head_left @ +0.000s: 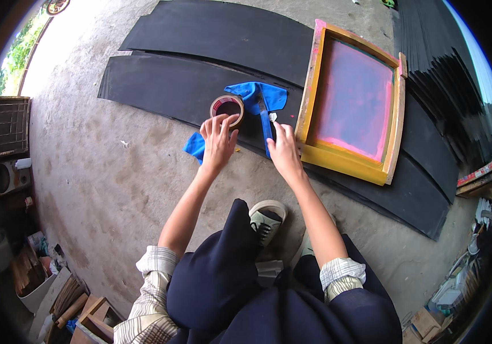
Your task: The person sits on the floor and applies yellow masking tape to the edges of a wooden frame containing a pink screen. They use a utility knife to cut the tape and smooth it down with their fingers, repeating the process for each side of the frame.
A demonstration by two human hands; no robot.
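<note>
Far left, the dark lens rim swallows part of a boxy speaker [5,179], with clutter below it too shadowed to sort out. Across the concrete floor [97,155] we go, and here's a scrap of blue cloth [193,147], its right side tucked behind the left hand [217,146]. That hand is at the lower edge of a tape roll [214,106], fingers slightly parted, thumb apart; the fingertips cover the near rim, so whether they grip, I can't tell. The roll sits over black panels [166,77]. Just right, a bigger blue cloth [277,97] lies partly beneath a slim blue-handled tool [266,129], its dark upper end hard to read. Beside the tool, a small white scrap [273,116], and the right hand [284,150], narrow, fingertips close by; contact is unclear. Next, a yellow-edged wooden frame [346,163] hides some panel, and finally dark stacked sheets [429,57], cut off at the rim.
</note>
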